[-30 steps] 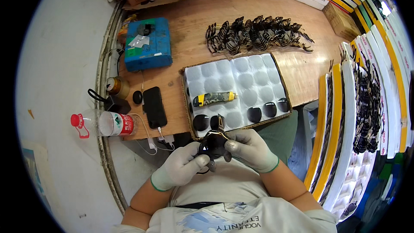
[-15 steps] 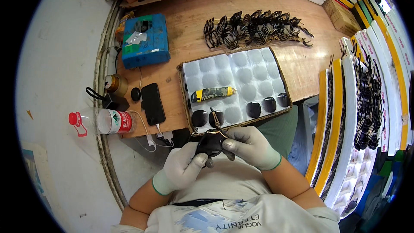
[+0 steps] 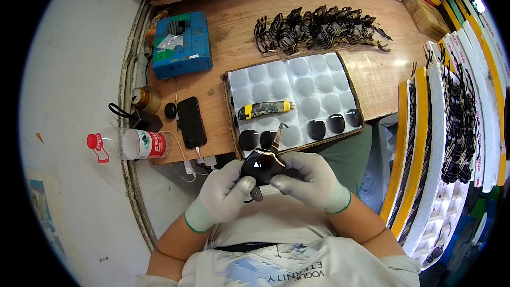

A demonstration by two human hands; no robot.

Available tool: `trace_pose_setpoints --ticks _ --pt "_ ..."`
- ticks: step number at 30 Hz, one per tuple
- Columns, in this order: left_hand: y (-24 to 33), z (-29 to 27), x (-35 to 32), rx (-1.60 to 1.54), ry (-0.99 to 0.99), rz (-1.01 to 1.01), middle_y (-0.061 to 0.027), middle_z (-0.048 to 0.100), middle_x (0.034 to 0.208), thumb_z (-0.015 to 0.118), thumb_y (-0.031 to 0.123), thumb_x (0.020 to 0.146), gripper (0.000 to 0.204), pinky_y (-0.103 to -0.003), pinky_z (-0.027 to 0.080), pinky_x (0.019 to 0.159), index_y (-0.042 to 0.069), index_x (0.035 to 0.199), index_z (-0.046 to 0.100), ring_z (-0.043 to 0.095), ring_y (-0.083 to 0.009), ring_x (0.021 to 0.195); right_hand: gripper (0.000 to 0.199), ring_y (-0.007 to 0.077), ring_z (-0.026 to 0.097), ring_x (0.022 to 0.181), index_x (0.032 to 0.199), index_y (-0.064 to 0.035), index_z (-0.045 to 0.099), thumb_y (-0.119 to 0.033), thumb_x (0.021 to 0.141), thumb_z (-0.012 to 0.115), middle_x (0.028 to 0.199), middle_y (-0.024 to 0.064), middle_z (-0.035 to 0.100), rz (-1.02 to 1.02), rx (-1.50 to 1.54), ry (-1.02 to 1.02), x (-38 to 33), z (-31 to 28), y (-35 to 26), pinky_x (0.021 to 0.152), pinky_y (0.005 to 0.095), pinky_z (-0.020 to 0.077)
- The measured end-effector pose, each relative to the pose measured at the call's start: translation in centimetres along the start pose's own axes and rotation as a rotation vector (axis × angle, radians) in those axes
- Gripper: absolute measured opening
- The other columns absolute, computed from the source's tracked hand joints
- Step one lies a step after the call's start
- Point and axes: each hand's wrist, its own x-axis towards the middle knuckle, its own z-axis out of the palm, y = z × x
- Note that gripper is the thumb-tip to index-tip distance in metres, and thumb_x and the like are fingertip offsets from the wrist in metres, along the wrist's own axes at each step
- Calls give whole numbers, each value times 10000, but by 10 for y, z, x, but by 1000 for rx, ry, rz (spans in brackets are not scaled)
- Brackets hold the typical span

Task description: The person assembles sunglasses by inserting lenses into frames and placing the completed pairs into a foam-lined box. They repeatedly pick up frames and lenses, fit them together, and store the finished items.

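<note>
A pair of dark sunglasses (image 3: 263, 166) is held low in front of me, a gold-edged temple arm sticking up from it. On its left side, my left hand (image 3: 223, 194), in a grey-white glove, pinches it with thumb and fingers. My right hand (image 3: 313, 180), gloved alike, grips the other side, thumb near the lower rim. Just beyond lies a tray (image 3: 297, 90) of white moulded pockets in a cardboard box. Dark lenses (image 3: 316, 129) sit in several of its nearest pockets. A yellow and camouflage cutter-like tool (image 3: 265, 109) rests across the tray.
A long bundle of spectacle frames (image 3: 321, 31) lies at the back of the table (image 3: 228, 26). To the left are a blue box (image 3: 181, 45), a black phone (image 3: 191, 122), a jar (image 3: 146, 100) and a plastic bottle (image 3: 130, 144). Stacked trays (image 3: 419, 143) stand at right.
Both hands have turned the sunglasses, so a shiny dark lens now faces up with a bright reflection. My right thumb has shifted a little down and left. The view has shifted slightly.
</note>
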Motion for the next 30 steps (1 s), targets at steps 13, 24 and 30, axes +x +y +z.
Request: trace_pose_setpoints --ticks 13,24,30 --pt "9 36 18 461 269 331 -162 707 852 622 43 887 417 -348 583 622 -78 1260 481 732 -249 676 211 56 550 670 1003 34 664 -172 962 654 738 36 648 58 127 -90 8 -16 15 617 241 470" --pt "59 65 99 703 -525 254 -144 608 626 688 249 854 286 -371 533 554 35 1035 630 649 -295 577 476 386 605 1055 998 12 623 -241 692 885 1063 184 614 -619 -367 -33 -24 -113 48 1050 528 424" --pt "-35 76 207 874 -23 78 -175 676 914 705 245 869 348 -410 551 800 20 1126 640 666 -371 828 445 377 661 811 1158 71 560 -125 805 745 838 199 643 -346 -159 382 -61 -150 26 878 403 523"
